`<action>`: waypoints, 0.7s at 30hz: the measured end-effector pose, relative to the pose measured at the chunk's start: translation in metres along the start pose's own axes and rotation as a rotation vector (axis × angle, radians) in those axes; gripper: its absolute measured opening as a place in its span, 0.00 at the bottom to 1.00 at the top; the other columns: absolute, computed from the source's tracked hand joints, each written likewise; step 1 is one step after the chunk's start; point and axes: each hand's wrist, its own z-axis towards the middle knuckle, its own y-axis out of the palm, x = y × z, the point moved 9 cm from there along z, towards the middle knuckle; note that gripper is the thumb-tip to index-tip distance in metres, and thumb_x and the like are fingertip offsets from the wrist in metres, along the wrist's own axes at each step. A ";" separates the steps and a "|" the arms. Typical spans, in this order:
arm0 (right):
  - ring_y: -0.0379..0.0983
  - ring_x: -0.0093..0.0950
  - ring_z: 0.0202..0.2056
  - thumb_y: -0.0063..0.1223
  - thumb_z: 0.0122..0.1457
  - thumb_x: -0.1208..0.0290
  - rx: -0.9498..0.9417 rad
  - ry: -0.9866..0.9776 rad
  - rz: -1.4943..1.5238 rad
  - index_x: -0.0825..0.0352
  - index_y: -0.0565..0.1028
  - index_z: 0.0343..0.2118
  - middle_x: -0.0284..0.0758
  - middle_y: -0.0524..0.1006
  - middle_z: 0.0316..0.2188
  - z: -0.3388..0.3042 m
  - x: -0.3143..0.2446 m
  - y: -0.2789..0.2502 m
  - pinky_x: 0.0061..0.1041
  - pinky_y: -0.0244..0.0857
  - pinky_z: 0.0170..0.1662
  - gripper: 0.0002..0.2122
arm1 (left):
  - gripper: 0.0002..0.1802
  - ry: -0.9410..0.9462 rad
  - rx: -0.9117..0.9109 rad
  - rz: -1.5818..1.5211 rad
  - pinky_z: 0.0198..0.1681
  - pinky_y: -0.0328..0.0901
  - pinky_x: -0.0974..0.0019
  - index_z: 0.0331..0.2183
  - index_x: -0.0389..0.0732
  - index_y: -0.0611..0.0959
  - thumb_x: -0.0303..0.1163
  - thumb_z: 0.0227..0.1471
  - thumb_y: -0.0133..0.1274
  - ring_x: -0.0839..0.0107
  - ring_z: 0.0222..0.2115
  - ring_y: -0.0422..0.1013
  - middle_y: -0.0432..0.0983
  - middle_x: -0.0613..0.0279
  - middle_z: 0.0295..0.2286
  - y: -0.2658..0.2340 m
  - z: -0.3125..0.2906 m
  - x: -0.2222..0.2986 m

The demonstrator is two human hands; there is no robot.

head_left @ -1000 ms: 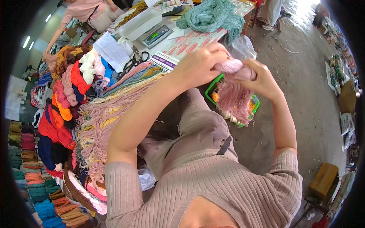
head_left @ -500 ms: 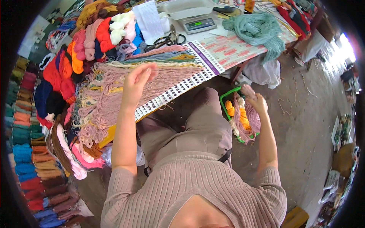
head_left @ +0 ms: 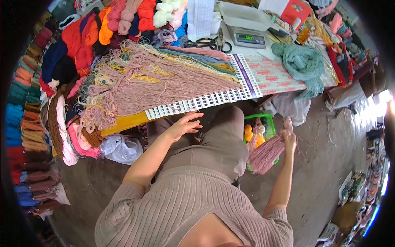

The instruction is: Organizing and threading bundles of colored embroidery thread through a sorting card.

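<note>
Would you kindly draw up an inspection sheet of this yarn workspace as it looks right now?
Surface: table covered by a patterned sheet, with a long sample card along its near edge.
Job's things: pink yarn bundle held over a green basket; pinkish yarn strands fanned out from the card.
Clutter: digital scale, scissors, teal yarn hank, bright skeins, white plastic bag.
Hands: left hand open, fingers spread just below the card; right hand closed on the pink bundle.
Cables: nothing seen.
Surroundings: concrete floor; stacked coloured yarn on the left.
</note>
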 end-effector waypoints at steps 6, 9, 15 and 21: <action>0.68 0.40 0.43 0.55 0.51 0.59 -0.167 -0.323 -0.041 0.72 0.63 0.52 0.50 0.66 0.47 0.005 -0.085 0.076 0.32 0.65 0.44 0.29 | 0.23 0.021 -0.129 -0.131 0.42 0.68 0.68 0.49 0.36 0.71 0.37 0.53 0.50 0.68 0.41 0.71 0.69 0.60 0.47 -0.017 -0.053 0.068; 0.73 0.29 0.34 0.54 0.53 0.67 -0.237 -0.430 0.184 0.71 0.67 0.48 0.42 0.72 0.38 -0.014 -0.182 0.080 0.26 0.67 0.38 0.21 | 0.22 0.328 0.348 -0.087 0.40 0.67 0.70 0.48 0.34 0.71 0.37 0.55 0.47 0.72 0.36 0.72 0.72 0.57 0.44 -0.132 -0.110 0.145; 0.73 0.24 0.35 0.53 0.53 0.75 -0.308 -0.619 0.409 0.69 0.71 0.44 0.38 0.75 0.34 -0.055 -0.317 0.089 0.22 0.66 0.37 0.14 | 0.23 0.841 1.244 -0.534 0.41 0.69 0.65 0.49 0.38 0.67 0.28 0.50 0.50 0.65 0.40 0.69 0.67 0.59 0.44 -0.325 -0.253 0.158; 0.70 0.38 0.44 0.47 0.59 0.60 -1.006 -0.626 1.459 0.69 0.64 0.48 0.44 0.70 0.45 -0.161 -0.434 0.043 0.38 0.62 0.50 0.20 | 0.19 0.571 0.897 -0.271 0.34 0.67 0.72 0.47 0.40 0.72 0.31 0.52 0.51 0.74 0.36 0.71 0.69 0.64 0.45 -0.233 -0.162 0.112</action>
